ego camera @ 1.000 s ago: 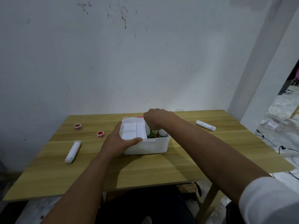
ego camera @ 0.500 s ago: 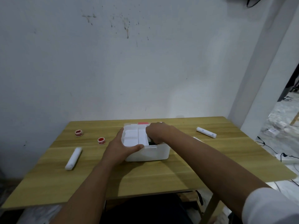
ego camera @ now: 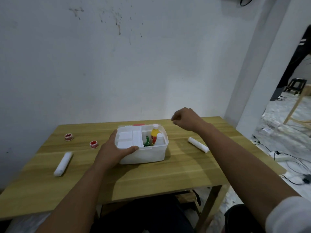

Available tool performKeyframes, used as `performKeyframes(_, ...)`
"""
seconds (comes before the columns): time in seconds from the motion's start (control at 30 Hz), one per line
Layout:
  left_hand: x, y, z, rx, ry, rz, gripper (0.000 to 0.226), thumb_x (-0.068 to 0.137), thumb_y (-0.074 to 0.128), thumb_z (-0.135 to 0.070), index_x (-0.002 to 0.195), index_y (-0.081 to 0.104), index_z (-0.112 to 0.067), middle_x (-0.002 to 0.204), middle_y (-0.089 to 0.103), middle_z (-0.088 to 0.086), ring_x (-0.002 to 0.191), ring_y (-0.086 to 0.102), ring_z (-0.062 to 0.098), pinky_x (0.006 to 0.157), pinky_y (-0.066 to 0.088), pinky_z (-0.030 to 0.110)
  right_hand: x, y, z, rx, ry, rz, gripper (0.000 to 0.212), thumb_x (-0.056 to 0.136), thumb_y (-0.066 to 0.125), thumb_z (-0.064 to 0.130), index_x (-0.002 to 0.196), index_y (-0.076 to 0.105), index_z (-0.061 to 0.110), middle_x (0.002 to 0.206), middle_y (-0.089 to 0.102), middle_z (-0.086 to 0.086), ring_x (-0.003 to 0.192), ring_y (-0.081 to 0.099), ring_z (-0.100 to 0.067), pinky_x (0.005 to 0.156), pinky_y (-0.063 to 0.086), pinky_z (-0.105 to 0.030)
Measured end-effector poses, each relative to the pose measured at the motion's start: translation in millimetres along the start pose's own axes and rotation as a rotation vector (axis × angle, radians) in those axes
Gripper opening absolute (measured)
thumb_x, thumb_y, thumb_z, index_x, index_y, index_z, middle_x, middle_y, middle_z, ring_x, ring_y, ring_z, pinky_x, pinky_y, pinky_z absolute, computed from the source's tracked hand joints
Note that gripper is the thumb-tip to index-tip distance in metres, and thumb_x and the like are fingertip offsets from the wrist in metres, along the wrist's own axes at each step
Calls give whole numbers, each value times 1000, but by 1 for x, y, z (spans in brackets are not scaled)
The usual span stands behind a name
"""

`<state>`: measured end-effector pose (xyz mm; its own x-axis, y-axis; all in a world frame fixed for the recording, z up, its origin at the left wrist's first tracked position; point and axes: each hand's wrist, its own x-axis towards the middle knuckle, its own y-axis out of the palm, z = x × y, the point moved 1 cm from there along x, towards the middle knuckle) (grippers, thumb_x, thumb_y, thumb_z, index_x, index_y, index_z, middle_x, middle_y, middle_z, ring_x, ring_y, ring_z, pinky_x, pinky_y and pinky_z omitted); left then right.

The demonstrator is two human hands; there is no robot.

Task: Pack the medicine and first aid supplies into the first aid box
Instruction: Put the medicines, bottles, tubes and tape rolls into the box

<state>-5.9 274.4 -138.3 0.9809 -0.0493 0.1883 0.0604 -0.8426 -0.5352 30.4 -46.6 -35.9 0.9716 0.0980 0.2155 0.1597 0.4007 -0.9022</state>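
The white first aid box [ego camera: 151, 154] stands open in the middle of the wooden table [ego camera: 151, 175]. A white divider tray [ego camera: 128, 139] fills its left half. In its right half stand a yellow bottle [ego camera: 154, 134], a white bottle [ego camera: 159, 140] and a green item [ego camera: 147, 141]. My left hand [ego camera: 111, 151] grips the box's front left corner. My right hand [ego camera: 185, 119] hovers above and to the right of the box, fingers curled, holding nothing. Two white bandage rolls [ego camera: 63, 163] [ego camera: 198, 144] and two red-and-white tape rolls [ego camera: 69, 137] [ego camera: 93, 144] lie on the table.
A grey-white wall rises right behind the table. At the right is a doorway with cables [ego camera: 286, 158] on the floor, a dark stool [ego camera: 296, 85] and a person's dark-clothed legs [ego camera: 289, 68] beyond.
My right hand has come up out of the box and moved to the right, uncovering the bottles inside. My left hand stays on the box corner.
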Motion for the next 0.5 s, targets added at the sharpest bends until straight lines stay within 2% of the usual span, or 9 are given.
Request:
performKeyframes(0.13, 0, 0, -1, -1, -14, 9, 106, 64, 85, -65, 153, 32, -40, 150, 50, -7, 128, 49, 21, 84, 49, 36, -8, 11, -54, -163, 303, 170, 26, 87, 71, 19, 111, 76, 10, 110, 76, -7, 102, 71, -25, 87, 58, -36)
performKeyframes(0.23, 1, 0, 1, 11, -26, 24, 111, 61, 84, -68, 154, 31, -39, 152, 49, -5, 131, 49, 25, 89, 52, 41, -17, 26, -78, -267, 424, 300, 46, 79, 76, 40, 112, 70, 8, 99, 73, -6, 97, 70, -29, 79, 56, -36)
performKeyframes(0.3, 2, -1, 1, 17, -27, 35, 115, 57, 82, -74, 154, 31, -39, 151, 49, -6, 131, 50, 24, 91, 53, 43, -22, 35, -88, -295, 461, 333, 62, 78, 75, 40, 130, 61, 8, 107, 70, -6, 98, 67, -27, 84, 55, -36)
performKeyframes(0.37, 3, -1, 1, 19, -32, 49, 123, 49, 78, -83, 154, 31, -39, 151, 50, -6, 130, 51, 24, 90, 54, 43, -26, 40, -90, -260, 505, 322, 79, 83, 69, 24, 154, 37, 13, 128, 64, -8, 105, 63, -29, 89, 52, -36)
performKeyframes(0.4, 4, -2, 2, 21, -36, 56, 125, 47, 77, -84, 154, 30, -39, 151, 49, -6, 129, 51, 24, 89, 54, 43, -26, 43, -93, -253, 504, 295, 81, 87, 65, 23, 159, 28, 16, 132, 61, -8, 107, 61, -30, 88, 50, -36)
performKeyframes(0.43, 5, -2, 2, 24, -39, 60, 126, 47, 77, -85, 155, 29, -40, 151, 49, -6, 129, 51, 24, 89, 54, 42, -26, 43, -95, -258, 488, 266, 76, 92, 61, 32, 159, 28, 18, 128, 62, -8, 109, 62, -30, 87, 49, -36)
performKeyframes(0.5, 7, -1, 3, 27, -40, 59, 124, 50, 78, -83, 155, 28, -40, 152, 49, -6, 130, 51, 24, 89, 54, 42, -22, 44, -103, -270, 442, 158, 68, 93, 54, 57, 152, 45, 23, 122, 66, -5, 116, 62, -29, 89, 49, -39)
